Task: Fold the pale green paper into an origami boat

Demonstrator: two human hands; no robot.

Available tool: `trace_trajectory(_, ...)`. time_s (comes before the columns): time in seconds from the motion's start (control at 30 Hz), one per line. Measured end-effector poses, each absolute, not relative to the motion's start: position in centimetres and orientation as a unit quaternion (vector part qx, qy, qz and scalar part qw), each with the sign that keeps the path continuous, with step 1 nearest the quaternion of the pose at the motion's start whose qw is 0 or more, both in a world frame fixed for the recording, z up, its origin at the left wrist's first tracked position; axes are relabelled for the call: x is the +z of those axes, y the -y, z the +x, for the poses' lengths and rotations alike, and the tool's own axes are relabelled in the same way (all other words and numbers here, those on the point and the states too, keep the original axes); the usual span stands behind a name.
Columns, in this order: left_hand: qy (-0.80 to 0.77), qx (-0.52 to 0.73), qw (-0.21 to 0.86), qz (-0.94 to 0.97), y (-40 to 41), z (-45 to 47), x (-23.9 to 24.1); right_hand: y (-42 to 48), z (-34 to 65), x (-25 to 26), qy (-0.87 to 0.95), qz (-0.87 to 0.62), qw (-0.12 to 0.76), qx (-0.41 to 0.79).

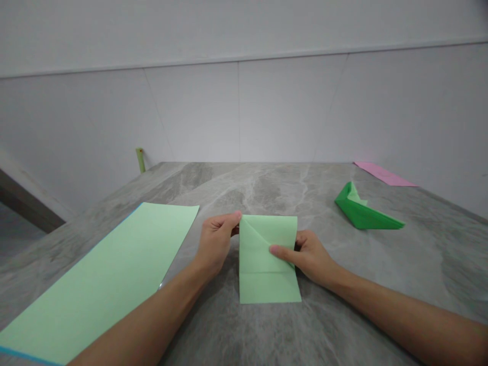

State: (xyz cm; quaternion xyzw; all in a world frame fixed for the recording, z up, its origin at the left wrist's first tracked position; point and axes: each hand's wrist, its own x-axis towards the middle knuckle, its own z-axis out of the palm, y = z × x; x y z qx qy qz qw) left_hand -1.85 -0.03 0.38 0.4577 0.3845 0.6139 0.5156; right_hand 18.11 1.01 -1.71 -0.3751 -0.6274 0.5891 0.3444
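A pale green sheet of paper (263,287) with crease lines is between my two hands, low over the table. One crease runs slantwise from its upper left corner, and another crosses it lower down. My left hand (218,238) pinches that upper left corner between thumb and fingers. At the right edge, my right hand (310,255) grips the paper, thumb lying on the front near the slanting crease and fingers partly hidden behind.
Pale green sheets (110,274) with a blue edge beneath lie at the left. A folded dark green paper shape (364,213) rests on the right of the grey marbled table (267,335). Pink paper (387,175) lies by the far wall (274,112).
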Motion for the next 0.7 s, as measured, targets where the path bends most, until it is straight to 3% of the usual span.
trace_trajectory(0.4,-0.444,0.47,0.507,0.571,0.6,-1.5,0.1,-1.1,18.1,-1.7,0.584,-0.396,0.373,0.603)
trace_trajectory(0.7,-0.546,0.442,0.329,0.631,0.1,-1.5,-0.8,-1.4,18.1,-1.7,0.646,-0.355,0.343,0.582)
